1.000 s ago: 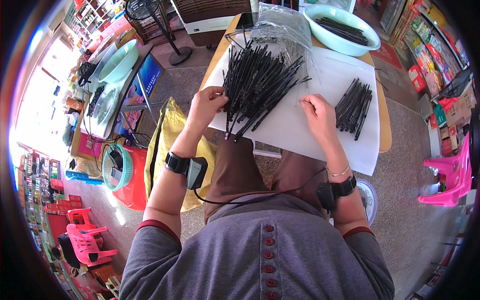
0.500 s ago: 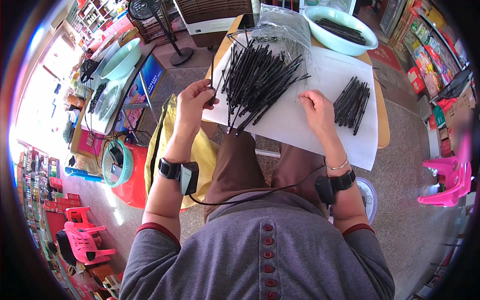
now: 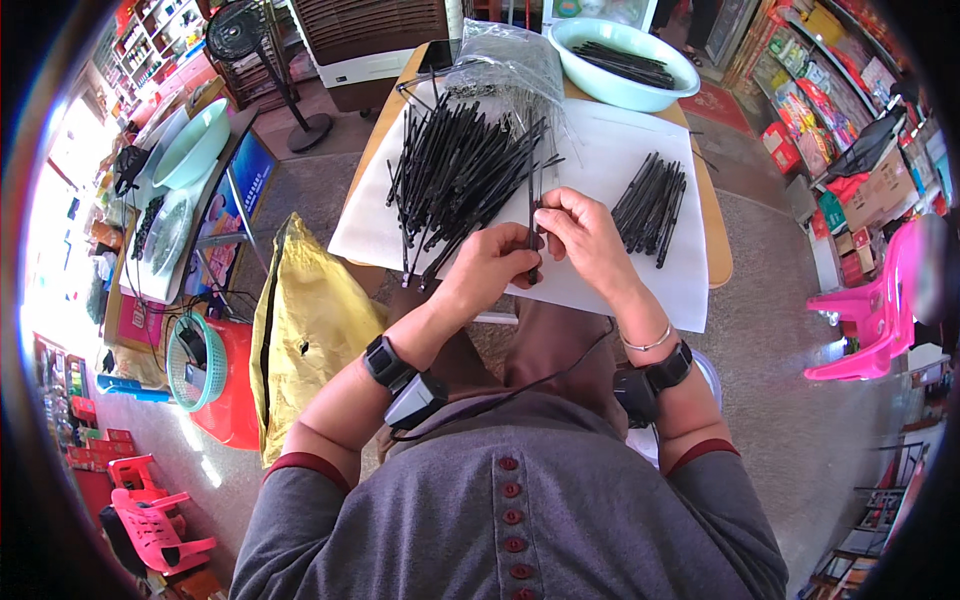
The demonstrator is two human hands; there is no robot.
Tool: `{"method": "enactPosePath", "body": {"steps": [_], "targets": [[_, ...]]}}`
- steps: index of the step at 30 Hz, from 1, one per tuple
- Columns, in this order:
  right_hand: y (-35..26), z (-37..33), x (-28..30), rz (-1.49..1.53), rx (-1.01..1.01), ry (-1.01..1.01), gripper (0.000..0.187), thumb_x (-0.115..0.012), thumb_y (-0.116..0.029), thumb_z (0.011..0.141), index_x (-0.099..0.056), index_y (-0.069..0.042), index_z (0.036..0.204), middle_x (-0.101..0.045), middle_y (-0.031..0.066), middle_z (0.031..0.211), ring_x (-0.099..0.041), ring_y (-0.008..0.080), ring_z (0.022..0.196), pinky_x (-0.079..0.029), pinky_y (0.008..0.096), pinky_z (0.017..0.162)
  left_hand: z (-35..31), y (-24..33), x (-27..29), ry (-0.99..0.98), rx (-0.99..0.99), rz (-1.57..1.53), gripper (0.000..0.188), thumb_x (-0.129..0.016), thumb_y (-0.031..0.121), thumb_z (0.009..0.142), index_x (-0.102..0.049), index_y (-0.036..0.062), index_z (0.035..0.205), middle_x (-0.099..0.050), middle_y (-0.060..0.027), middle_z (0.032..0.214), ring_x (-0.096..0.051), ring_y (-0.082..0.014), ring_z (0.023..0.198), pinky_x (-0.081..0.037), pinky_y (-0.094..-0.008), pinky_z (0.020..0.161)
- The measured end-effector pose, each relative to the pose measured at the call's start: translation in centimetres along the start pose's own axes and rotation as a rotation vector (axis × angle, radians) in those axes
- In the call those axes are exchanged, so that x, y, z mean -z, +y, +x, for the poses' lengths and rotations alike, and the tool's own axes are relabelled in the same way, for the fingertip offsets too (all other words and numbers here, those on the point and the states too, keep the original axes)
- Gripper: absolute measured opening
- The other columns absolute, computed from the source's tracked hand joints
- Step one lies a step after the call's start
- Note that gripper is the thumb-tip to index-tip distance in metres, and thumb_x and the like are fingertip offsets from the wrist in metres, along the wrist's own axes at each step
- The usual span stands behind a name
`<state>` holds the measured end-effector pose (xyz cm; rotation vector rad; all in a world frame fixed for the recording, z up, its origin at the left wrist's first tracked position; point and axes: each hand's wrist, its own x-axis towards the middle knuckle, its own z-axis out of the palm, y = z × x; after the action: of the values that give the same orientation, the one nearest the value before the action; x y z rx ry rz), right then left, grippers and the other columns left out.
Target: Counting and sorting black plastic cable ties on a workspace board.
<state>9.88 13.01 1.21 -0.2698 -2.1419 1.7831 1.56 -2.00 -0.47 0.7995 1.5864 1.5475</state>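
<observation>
My left hand (image 3: 490,268) and my right hand (image 3: 585,238) meet over the near edge of a white sheet (image 3: 610,160) on a wooden table (image 3: 715,240). Both pinch one thin black stick (image 3: 531,205) that stands roughly upright between them. A big loose pile of black sticks (image 3: 455,175) lies just left of my hands. A smaller, tidier bundle of black sticks (image 3: 650,205) lies to the right. Each wrist wears a black band with a device.
A pale green bowl (image 3: 625,62) holding more black sticks stands at the table's far end, next to a clear plastic bag (image 3: 510,62). A yellow sack (image 3: 305,320) leans left of my knees. A standing fan (image 3: 255,60), a pink plastic chair (image 3: 865,325) and shop shelves surround the table.
My left hand left the big pile and my right hand lifted off the sheet. Both came together at the middle and now hold one stick.
</observation>
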Motion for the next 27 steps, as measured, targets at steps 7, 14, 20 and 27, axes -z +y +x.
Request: {"method": "enactPosePath", "body": {"steps": [7, 14, 20, 27], "targets": [[3.1, 6.5, 4.4, -0.765, 0.12, 0.353, 0.022, -0.057, -0.021, 0.088, -0.062, -0.001, 0.094, -0.066, 0.0162, 0.084, -0.065, 0.0318, 0.075, -0.05, 0.0399, 0.069, 3.7, 0.4, -1.2, 0.079, -0.088, -0.022, 0.021, -0.052, 0.005, 0.09, -0.052, -0.0081, 0.106, -0.056, -0.0094, 0.088, -0.064, -0.0176, 0.073, -0.056, -0.027, 0.061], [5.0, 14.1, 4.5, -1.087, -0.137, 0.315, 0.031, -0.06, -0.028, 0.084, -0.059, -0.001, 0.101, -0.064, 0.0185, 0.101, -0.063, 0.036, 0.093, -0.05, 0.0429, 0.081, 5.7, -1.5, -0.4, 0.173, -0.111, -0.19, 0.019, -0.051, 0.004, 0.091, -0.051, -0.0081, 0.106, -0.058, -0.01, 0.089, -0.064, -0.0167, 0.074, -0.056, -0.028, 0.062], [3.4, 15.4, 3.8, -1.168, -0.216, 0.252, 0.027, -0.06, -0.022, 0.078, -0.066, -0.001, 0.094, -0.067, 0.0197, 0.095, -0.065, 0.0346, 0.092, -0.052, 0.0426, 0.079, 5.3, -1.8, 0.0, 0.165, -0.15, -0.154, 0.019, -0.051, 0.005, 0.091, -0.051, -0.0072, 0.106, -0.057, -0.0098, 0.091, -0.063, -0.0165, 0.075, -0.056, -0.0281, 0.062], [3.7, 14.0, 8.7, -1.071, -0.14, 0.361, 0.019, -0.062, -0.018, 0.073, -0.068, 0.0, 0.072, -0.068, 0.0166, 0.076, -0.068, 0.0305, 0.075, -0.053, 0.0391, 0.068, 5.4, -1.5, -0.6, 0.265, -0.152, -0.132, 0.022, -0.049, 0.005, 0.093, -0.049, -0.008, 0.11, -0.056, -0.0108, 0.096, -0.063, -0.017, 0.077, -0.057, -0.0291, 0.066]]}}
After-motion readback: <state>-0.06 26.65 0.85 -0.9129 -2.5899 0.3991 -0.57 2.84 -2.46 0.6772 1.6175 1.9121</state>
